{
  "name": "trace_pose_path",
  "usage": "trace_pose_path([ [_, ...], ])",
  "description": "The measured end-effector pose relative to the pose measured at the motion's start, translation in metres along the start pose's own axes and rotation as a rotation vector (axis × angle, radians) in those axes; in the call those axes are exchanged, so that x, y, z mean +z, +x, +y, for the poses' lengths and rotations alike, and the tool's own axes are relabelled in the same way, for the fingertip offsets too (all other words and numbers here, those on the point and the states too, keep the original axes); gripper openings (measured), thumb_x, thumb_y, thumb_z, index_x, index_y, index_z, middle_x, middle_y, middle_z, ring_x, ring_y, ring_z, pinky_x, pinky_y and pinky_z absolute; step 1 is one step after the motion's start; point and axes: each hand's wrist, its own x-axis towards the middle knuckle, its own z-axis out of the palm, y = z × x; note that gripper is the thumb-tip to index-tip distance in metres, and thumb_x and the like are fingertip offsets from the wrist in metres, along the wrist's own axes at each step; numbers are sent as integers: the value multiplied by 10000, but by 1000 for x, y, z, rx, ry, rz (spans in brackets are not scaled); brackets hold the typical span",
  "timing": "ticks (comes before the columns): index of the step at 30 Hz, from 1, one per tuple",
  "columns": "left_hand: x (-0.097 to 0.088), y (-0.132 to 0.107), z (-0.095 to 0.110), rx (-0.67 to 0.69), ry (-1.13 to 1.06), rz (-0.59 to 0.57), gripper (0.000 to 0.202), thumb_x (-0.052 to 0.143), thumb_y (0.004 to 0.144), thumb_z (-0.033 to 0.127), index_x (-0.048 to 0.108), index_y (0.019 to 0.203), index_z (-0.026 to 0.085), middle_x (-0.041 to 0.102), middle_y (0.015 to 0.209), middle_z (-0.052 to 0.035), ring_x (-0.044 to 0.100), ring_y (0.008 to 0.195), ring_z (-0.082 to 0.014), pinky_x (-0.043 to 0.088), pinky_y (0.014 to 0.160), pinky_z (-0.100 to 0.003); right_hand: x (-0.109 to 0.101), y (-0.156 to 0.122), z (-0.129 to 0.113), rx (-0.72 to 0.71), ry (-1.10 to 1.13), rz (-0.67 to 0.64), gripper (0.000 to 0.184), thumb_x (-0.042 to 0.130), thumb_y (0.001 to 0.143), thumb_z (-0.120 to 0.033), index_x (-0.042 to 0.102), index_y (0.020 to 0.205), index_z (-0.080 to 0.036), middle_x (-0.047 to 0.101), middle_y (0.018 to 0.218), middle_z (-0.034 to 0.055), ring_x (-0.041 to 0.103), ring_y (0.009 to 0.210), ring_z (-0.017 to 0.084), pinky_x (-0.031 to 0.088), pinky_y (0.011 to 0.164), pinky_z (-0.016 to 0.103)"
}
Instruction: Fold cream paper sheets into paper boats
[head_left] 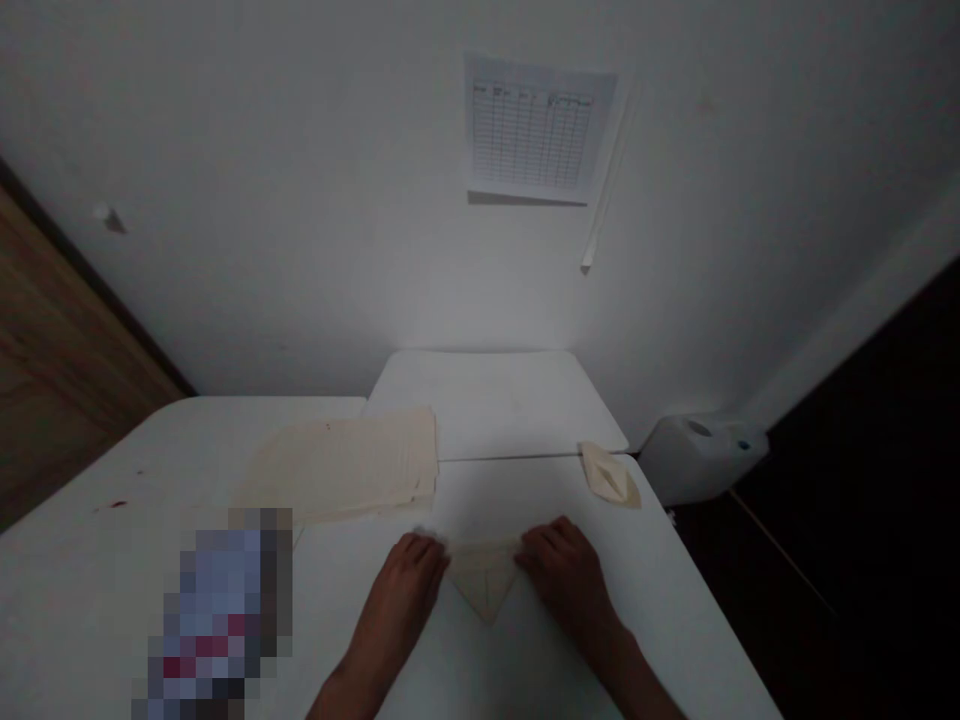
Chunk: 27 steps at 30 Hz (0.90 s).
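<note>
A small cream paper (484,582), folded into a downward-pointing triangle, lies on the white table (525,660) between my hands. My left hand (405,583) presses its left upper corner with fingers curled down onto the paper. My right hand (566,573) rests on the right upper corner, fingers bent and pressed on the fold. A finished folded paper shape (609,474) lies apart near the table's far right corner. A stack of cream sheets (349,465) lies further back on the left.
A blurred-out patch (217,615) covers something at the near left. A second white table (495,400) stands against the wall. A printed chart (534,130) hangs on the wall. A white container (701,455) stands on the floor at the right. A wooden panel (52,370) is left.
</note>
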Motion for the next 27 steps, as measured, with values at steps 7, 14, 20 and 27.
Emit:
trace_pose_path([
  [7,-8,15,0,24,-170,-61,217,488,873,114,653,993,188,637,1012,-91,587,958,-237,515,839,-412,-8,24,7,-65,68,-148,247,659,825,-163,666,1058,-243,663,1005,41,565,987,227,430,901,361],
  [14,-10,27,17,26,-163,-164,362,486,781,6,637,1032,219,612,994,-58,565,939,-214,478,837,-370,-17,37,9,-72,133,-207,134,699,767,-186,683,891,-235,651,861,28,575,884,211,446,765,298],
  [20,-7,29,19,-3,-118,-157,234,626,816,179,633,1045,228,599,1004,-54,566,926,-222,474,821,-370,-16,35,9,-25,198,-198,72,689,765,-173,657,813,-217,658,834,13,593,844,189,444,737,273],
  [27,-4,42,19,97,-88,-182,110,573,901,230,667,844,226,641,821,-18,596,813,-196,475,746,-326,-22,31,9,32,285,-109,54,663,802,-193,656,752,-213,665,745,-16,614,720,154,447,701,263],
])
